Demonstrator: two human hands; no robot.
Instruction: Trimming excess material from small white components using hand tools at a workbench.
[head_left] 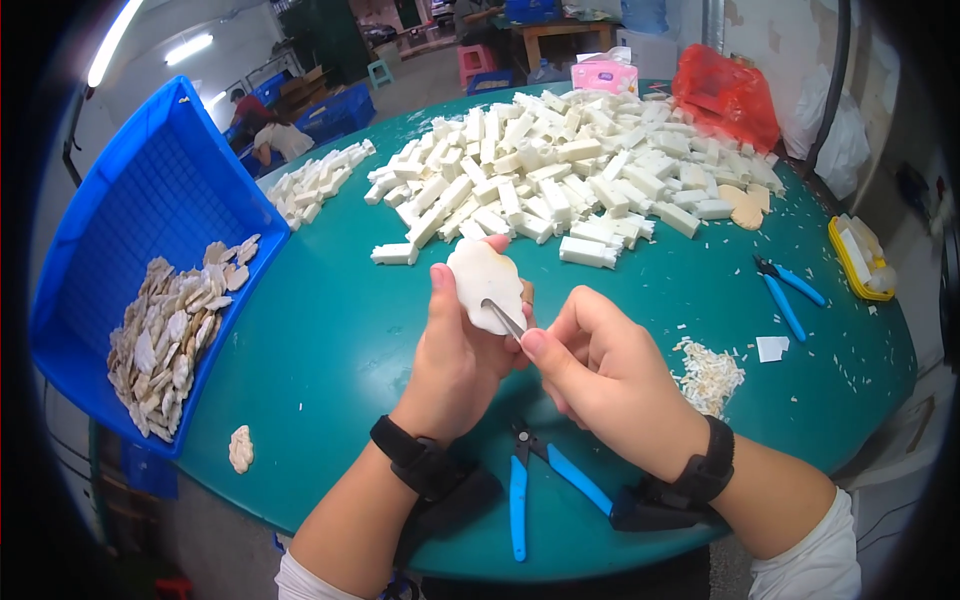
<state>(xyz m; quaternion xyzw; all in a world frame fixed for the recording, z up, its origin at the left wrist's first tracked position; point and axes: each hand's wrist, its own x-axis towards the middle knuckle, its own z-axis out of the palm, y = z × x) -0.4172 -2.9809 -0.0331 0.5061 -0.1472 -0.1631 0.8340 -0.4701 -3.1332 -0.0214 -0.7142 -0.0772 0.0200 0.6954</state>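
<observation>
My left hand (pixel 440 370) holds up a flat, white, wavy-edged piece (pixel 480 275), its thumb along the left edge and its fingers behind. Pinched between thumb and fingers of my right hand (pixel 625 385) is a thin metal tool with a bent tip (pixel 507 320); the tip rests on the white piece's face. Part of the tool is hidden in the grip. Below my hands, blue-handled nippers (pixel 519 500) lie spread on the green table (pixel 330 320).
A big heap of white blocks (pixel 560 180) covers the table's far side. At the left, a tilted blue bin (pixel 160 180) holds flat wavy pieces (pixel 165 345). One beige piece (pixel 241 449) lies near it. Shavings (pixel 710 380), more nippers (pixel 785 310) and a yellow tray (pixel 850 265) are at right.
</observation>
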